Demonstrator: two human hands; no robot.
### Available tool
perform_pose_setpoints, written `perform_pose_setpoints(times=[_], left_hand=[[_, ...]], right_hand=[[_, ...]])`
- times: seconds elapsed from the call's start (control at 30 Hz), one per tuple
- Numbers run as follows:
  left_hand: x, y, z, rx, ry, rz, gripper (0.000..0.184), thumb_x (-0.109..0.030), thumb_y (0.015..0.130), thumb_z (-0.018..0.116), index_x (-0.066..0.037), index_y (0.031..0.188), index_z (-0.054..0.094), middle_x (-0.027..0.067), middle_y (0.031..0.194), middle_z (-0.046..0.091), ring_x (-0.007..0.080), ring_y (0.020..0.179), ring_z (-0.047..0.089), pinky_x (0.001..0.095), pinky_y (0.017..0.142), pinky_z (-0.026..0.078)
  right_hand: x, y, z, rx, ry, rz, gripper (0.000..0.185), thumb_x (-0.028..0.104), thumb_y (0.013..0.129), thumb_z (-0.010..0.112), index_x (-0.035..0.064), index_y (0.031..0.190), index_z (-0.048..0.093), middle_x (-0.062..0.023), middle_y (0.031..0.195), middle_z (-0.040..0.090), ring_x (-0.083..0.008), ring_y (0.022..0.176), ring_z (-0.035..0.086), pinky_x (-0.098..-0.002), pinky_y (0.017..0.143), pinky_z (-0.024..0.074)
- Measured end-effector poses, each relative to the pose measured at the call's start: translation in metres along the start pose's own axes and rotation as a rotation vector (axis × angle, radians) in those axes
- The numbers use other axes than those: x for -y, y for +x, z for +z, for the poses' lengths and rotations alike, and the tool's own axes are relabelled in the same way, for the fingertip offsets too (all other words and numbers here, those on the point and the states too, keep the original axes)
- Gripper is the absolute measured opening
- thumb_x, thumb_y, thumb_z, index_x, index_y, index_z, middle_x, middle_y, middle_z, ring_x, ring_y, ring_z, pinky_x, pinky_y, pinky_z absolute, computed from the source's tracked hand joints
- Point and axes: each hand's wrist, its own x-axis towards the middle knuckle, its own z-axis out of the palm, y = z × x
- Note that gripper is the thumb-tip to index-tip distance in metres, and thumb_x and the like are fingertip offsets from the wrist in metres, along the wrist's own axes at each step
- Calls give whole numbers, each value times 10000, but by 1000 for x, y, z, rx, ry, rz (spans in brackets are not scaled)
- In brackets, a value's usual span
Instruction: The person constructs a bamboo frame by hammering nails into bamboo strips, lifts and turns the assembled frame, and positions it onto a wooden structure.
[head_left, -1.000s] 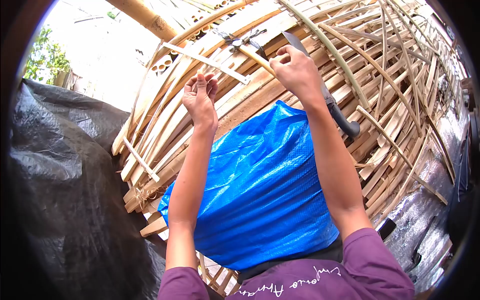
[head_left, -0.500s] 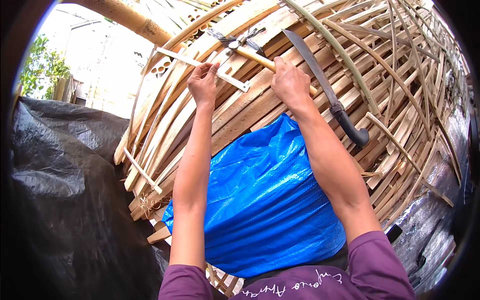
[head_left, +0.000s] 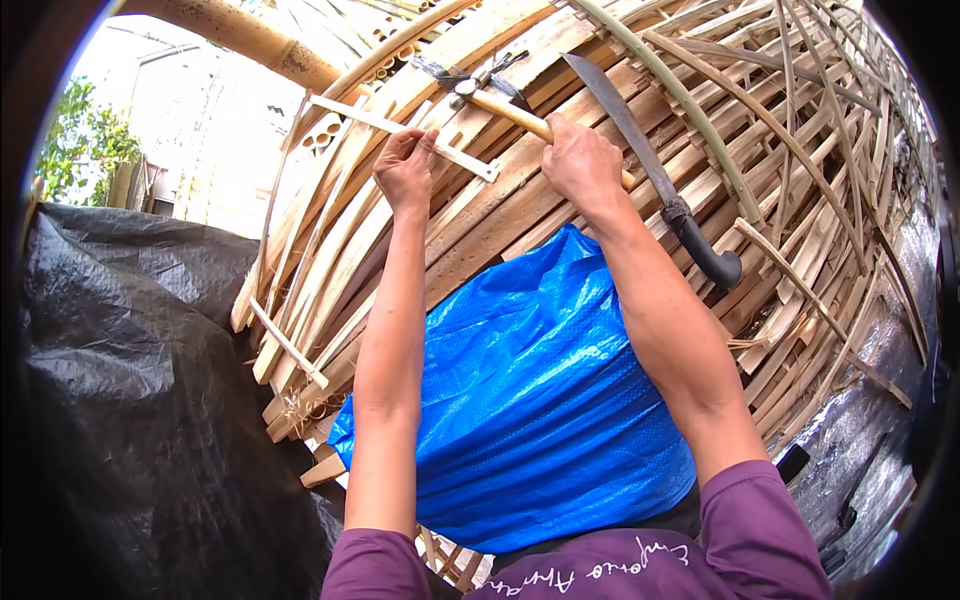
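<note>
My right hand [head_left: 582,160] is wrapped round the wooden handle of a hammer [head_left: 512,112]. Its metal head points up and left, beside black strips of plastic [head_left: 500,72] on the wood. Thumb and fingers of my left hand [head_left: 405,172] are closed on a pale bamboo strip [head_left: 465,162], which shows on both sides of them; a small item between the fingertips could be hidden. Just right of my right hand, a machete [head_left: 640,140] with a black hooked handle lies on the slats.
Many split bamboo slats [head_left: 790,200] form a large pile in front of me. A blue tarp [head_left: 520,370] covers the area between my forearms. Black plastic sheeting [head_left: 110,340] hangs at left. A thick bamboo pole [head_left: 240,40] crosses the upper left.
Both hands keep their grips and nearly the same places. The view has shifted very slightly; the hammer and machete look unmoved.
</note>
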Motion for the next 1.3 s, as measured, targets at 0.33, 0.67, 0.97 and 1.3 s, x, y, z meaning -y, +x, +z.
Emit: perform_pose_setpoints(times=[0.33,0.67,0.97,1.3], left_hand=[[-1,-5,-7,-39,6,-19,110,-71,838,785,-9,881,704,7,783,694,53,720,613,193,678,488],[1,-6,-7,-11,-56,44,105,-71,836,787,-16,895,719,0,790,697,49,725,613,194,674,494],[6,-6,-6,-37,-68,45,106,-46,825,790,-14,907,731,1,797,707,46,736,618,190,682,500],[3,-9,-7,-13,-18,63,83,-17,830,778,-4,845,698,18,820,713,52,763,633,195,710,520]], right_hand=[[4,-3,-8,53,-40,21,222,164,912,515,100,1103,607,-194,936,710,-380,937,694,-520,825,534],[7,-3,-10,91,-66,43,269,176,914,514,112,1159,605,-203,926,708,-383,939,694,-519,820,536],[7,-3,-11,86,-47,33,275,163,912,499,100,1157,606,-223,950,704,-397,958,685,-523,845,524],[7,-5,-13,97,-27,36,295,155,910,497,106,1179,606,-226,962,702,-400,962,683,-526,851,522]])
